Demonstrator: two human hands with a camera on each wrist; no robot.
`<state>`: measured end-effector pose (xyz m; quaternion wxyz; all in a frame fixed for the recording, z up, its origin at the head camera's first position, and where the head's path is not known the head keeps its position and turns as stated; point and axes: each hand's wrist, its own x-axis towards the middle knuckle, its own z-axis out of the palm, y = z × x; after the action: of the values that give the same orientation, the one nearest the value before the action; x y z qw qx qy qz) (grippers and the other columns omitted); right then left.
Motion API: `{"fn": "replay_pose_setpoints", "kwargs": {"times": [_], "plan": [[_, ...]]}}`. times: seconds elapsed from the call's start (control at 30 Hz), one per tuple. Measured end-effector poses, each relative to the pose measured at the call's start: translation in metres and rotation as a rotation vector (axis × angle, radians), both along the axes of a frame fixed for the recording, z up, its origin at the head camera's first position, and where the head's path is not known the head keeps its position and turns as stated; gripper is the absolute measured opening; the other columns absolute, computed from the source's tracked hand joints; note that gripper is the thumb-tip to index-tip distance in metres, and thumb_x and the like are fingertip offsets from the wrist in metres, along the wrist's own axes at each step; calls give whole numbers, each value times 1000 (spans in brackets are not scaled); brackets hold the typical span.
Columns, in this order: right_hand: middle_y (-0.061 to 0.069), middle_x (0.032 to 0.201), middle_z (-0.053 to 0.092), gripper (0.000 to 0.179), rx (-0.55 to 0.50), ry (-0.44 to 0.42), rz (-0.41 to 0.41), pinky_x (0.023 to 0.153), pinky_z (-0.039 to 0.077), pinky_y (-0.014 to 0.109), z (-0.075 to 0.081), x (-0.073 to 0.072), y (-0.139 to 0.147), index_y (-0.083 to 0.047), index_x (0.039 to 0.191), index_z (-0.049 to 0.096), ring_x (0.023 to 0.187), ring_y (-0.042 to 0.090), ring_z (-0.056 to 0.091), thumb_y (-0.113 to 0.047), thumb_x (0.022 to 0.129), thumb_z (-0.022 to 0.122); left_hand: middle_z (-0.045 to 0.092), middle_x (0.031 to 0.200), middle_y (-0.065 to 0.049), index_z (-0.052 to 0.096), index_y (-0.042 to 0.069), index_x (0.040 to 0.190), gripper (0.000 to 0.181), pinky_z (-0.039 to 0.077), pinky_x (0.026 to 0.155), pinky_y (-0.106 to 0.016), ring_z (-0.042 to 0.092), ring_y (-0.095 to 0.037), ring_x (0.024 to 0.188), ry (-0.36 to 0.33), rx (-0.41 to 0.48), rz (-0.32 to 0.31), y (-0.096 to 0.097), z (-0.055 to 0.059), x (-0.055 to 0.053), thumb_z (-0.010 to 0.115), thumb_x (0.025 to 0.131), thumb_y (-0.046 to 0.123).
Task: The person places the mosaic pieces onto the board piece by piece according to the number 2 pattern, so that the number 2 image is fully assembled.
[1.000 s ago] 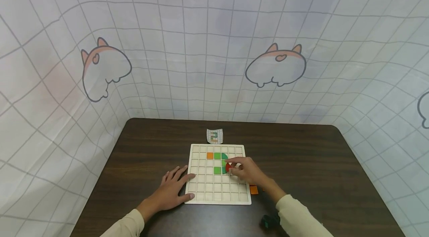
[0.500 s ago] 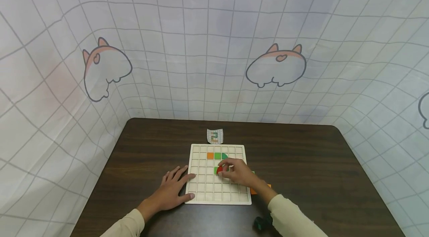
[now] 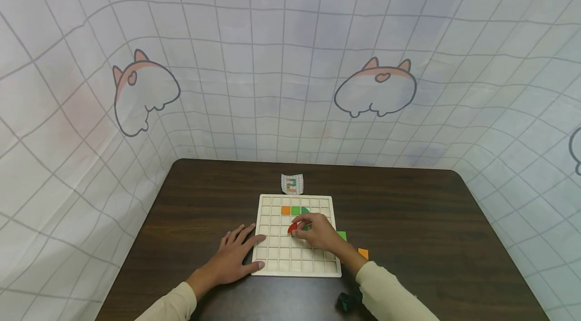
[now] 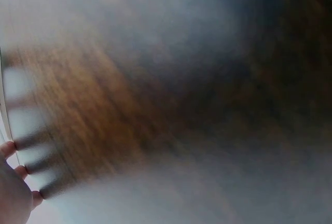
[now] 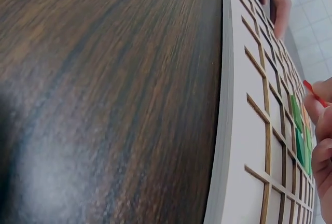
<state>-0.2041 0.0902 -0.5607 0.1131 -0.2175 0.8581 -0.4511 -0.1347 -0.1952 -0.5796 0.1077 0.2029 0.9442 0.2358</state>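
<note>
A white gridded board [image 3: 272,263] lies on the dark wooden table. My right hand [image 3: 320,232] pinches a red tile [image 3: 292,228] with a curved edge between thumb and index finger, above the middle of the grid. In an upper row sit an orange square tile [image 3: 286,210], a green square [image 3: 296,210] and a dark green rounded tile [image 3: 304,209]. More green tiles [image 5: 300,146], partly covered by the right hand, show in the right wrist view. My left hand [image 3: 233,259] spreads its fingers at the board's left edge, thumb and index finger touching the border.
A small card [image 3: 292,184] with a coloured grid pattern lies behind the board. Right of the board are a green tile [image 3: 342,235] and an orange tile [image 3: 363,254]. A dark object [image 3: 346,302] sits by the right sleeve. A checked curtain [image 3: 290,84] surrounds the table.
My right hand has carried the red tile leftward across the board, uncovering loose tiles on the right. The left hand stays put.
</note>
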Motion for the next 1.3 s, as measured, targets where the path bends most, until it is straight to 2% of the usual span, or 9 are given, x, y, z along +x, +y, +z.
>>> {"fn": "replay_pose_setpoints", "kwargs": {"times": [0.13, 0.33, 0.6, 0.8, 1.0, 1.3], "plan": [[0, 86, 71, 23, 17, -16, -12, 61, 45, 22, -2, -1, -3, -7, 110, 74, 70, 6, 57, -14, 89, 77, 24, 166, -9, 43, 35, 152, 68, 18, 110, -74, 19, -44, 151, 0, -11, 1, 0, 0, -1, 55, 93, 67], [-5, 82, 69, 21, 35, 0, 4, 67, 46, 23, -6, -3, -8, -8, 108, 75, 76, 6, 56, -15, 89, 77, 24, 166, -9, 43, 34, 152, 68, 18, 110, -74, 19, -44, 151, 5, -5, -3, 1, 0, -1, 55, 94, 67], [-5, 80, 68, 17, 52, 46, 22, 65, 44, 21, -10, -5, -14, -7, 104, 75, 71, 5, 52, -13, 88, 75, 24, 166, -9, 43, 34, 152, 69, 19, 110, -74, 20, -43, 151, 18, -12, -1, 1, -3, -1, 54, 94, 68], [-7, 80, 66, 18, 90, 71, 29, 66, 44, 23, -6, -4, -18, -8, 106, 74, 70, 6, 51, -14, 89, 76, 24, 166, -9, 43, 34, 152, 69, 18, 110, -74, 20, -44, 151, 11, -2, 1, 0, -3, -1, 54, 93, 68], [-8, 84, 65, 16, 102, 78, 38, 70, 47, 24, -5, -3, -20, -10, 104, 75, 78, 8, 55, -16, 89, 77, 24, 166, -9, 44, 33, 152, 68, 18, 110, -74, 20, -44, 151, 8, -7, 2, 0, -2, 0, 55, 93, 67], [-5, 91, 66, 18, 154, 158, 52, 77, 51, 28, -6, -3, -20, -11, 107, 76, 87, 10, 59, -17, 90, 76, 24, 165, -11, 43, 31, 152, 67, 19, 110, -75, 21, -45, 150, 29, 6, -8, 0, 0, 1, 56, 95, 63]]}}
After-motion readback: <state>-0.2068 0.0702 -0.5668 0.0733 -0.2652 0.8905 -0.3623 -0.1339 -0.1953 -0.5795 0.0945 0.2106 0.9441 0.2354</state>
